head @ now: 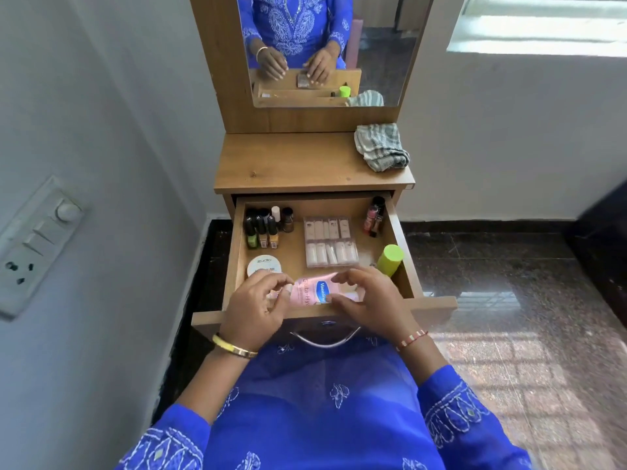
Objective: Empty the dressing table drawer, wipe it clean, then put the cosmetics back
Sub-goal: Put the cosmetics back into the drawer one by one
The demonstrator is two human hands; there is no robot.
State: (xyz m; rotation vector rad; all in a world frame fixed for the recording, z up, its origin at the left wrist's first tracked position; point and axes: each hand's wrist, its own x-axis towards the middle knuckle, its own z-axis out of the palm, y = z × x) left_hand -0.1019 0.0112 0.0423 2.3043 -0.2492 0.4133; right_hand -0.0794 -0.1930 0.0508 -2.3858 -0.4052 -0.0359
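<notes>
Here, fingers (330, 300) of both hands curled round a pink lotion bottle (314, 293), left hand (256, 308) at one end, right hand (369, 301) at the other, low at the front of the open drawer (400, 232). Probably light, smooth plastic, slippery; best gripped round the body. Cloth (380, 147) on the surface (298, 164).

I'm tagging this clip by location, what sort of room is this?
Probably a bedroom or dressing corner in a home: a wooden dressing table with a mirror, and its open drawer holds nail polish bottles and a Vaseline lotion bottle.
</notes>
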